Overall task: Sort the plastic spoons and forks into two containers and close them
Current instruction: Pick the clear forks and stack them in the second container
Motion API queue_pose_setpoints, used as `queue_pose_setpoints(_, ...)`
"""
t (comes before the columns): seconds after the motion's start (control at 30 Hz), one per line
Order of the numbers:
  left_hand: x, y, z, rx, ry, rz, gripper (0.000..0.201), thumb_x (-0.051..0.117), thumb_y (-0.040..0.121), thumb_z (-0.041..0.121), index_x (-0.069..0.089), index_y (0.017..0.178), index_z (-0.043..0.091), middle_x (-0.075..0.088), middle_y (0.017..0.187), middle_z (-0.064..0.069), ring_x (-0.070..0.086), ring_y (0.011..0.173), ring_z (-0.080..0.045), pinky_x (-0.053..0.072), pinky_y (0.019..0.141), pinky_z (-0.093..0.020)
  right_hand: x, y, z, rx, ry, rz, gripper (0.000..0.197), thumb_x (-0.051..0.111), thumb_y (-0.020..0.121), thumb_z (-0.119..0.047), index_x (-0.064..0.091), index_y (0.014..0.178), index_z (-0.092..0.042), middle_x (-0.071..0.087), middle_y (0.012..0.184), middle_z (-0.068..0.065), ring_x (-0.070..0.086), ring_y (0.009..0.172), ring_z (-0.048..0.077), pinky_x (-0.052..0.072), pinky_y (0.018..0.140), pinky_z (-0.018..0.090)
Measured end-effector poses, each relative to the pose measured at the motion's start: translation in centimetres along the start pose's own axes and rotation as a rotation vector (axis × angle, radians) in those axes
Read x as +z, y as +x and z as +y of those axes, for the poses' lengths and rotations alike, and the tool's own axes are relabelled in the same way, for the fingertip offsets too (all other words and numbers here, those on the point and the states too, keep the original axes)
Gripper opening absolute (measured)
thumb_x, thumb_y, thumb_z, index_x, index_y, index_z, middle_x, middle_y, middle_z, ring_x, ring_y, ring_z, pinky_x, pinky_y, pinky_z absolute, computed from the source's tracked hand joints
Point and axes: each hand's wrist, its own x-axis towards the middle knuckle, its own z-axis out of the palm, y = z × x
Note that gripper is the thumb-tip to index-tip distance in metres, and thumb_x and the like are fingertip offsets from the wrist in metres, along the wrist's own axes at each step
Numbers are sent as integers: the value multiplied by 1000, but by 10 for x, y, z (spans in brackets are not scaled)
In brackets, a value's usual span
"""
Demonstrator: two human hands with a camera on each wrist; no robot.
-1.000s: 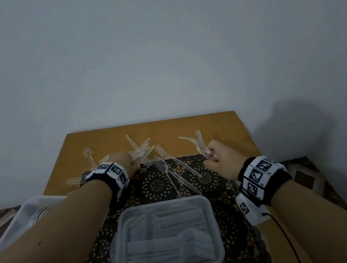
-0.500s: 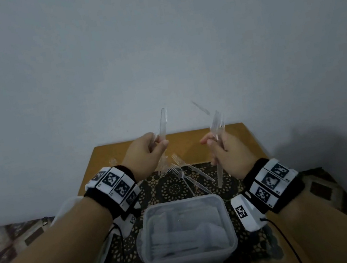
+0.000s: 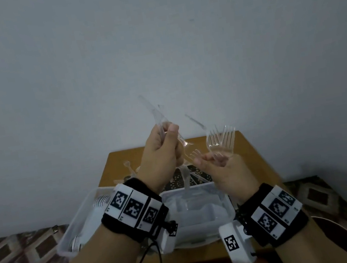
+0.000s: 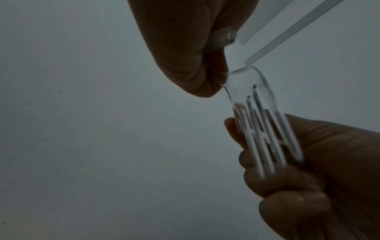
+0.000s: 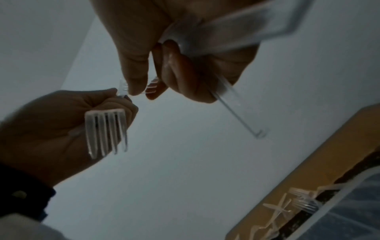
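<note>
Above the table [image 3: 249,155], both hands are raised in front of the wall [image 3: 154,43]. The left hand [image 3: 160,156] is curled round a bundle of clear plastic forks [image 3: 159,120]; their handles project toward 11 o'clock past the thumb, and a tined end emerges at 4 o'clock from the fist. The right hand [image 3: 224,168] grips a second set of forks [image 3: 221,140], tines upright toward 12 o'clock, with one handle slanting off toward 10 o'clock. The two hands are just beside each other; in the left wrist view the tines [image 4: 267,136] of the left hand's forks lie against the fingers [image 4: 273,177] of the right hand.

All forks are transparent, with four tines each; the exact number in either bundle cannot be told.

Directly below the hands, at 6 o'clock, a clear rectangular container [image 3: 199,216] stands open on a dark patterned mat [image 3: 176,182], holding stacked cutlery too blurred to identify. A second clear container [image 3: 80,225] sits at 8 o'clock, overhanging the left table edge. Loose forks [image 3: 128,168] lie on the table at 10 o'clock of the left hand, near the far edge. The table stands against the wall; patterned floor [image 3: 17,254] shows on both sides.
</note>
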Motion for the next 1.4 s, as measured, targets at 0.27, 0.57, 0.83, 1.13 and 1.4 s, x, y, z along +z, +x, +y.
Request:
queue_pose_setpoints(0.27, -11, -44, 7, 71, 109, 128, 27, 31, 106, 33, 51, 96, 19, 37, 58, 13, 32, 48, -4, 29, 44, -16, -9, -32, -26, -31, 143, 213, 27, 67, 80, -55, 70, 85, -29, 43, 49, -5, 37, 42, 8, 39, 45, 23)
queue_pose_setpoints(0.57, -36, -73, 12, 336, 1008, 89, 27, 35, 103, 30, 60, 98, 19, 54, 94, 5, 46, 91, -10, 37, 79, -28, -31, -41, -49, -242, -804, -19, 18, 54, 68, -73, 62, 76, -59, 66, 74, -31, 62, 71, -9, 44, 62, 20)
queue_pose_setpoints(0.83, -37, -82, 6, 340, 1064, 56, 28, 37, 103, 27, 64, 107, 21, 54, 118, 3, 46, 115, -15, 37, 95, -33, -31, -46, -64, -221, -479, -113, 31, 64, 72, -63, 69, 82, -34, 66, 65, -20, 58, 60, -8, 41, 65, 23)
queue_pose_setpoints(1.13, -6, -91, -8, 109, 402, -315, 29, 34, 101, 35, 54, 119, 25, 70, 81, -5, 69, 82, -21, 57, 80, -30, 0, -38, -53, -45, 153, -92, 33, 71, 75, -46, 64, 89, -18, 42, 53, -7, 32, 40, 6, 32, 38, 19)
queue_pose_setpoints(1.4, 2, -94, -11, 58, 561, -302, 24, 32, 105, 25, 53, 104, 11, 53, 63, 2, 52, 54, -17, 52, 58, -41, 17, -35, -35, 77, 240, -61, 42, 64, 79, -50, 63, 100, -13, 50, 54, -3, 40, 40, 5, 30, 37, 19)
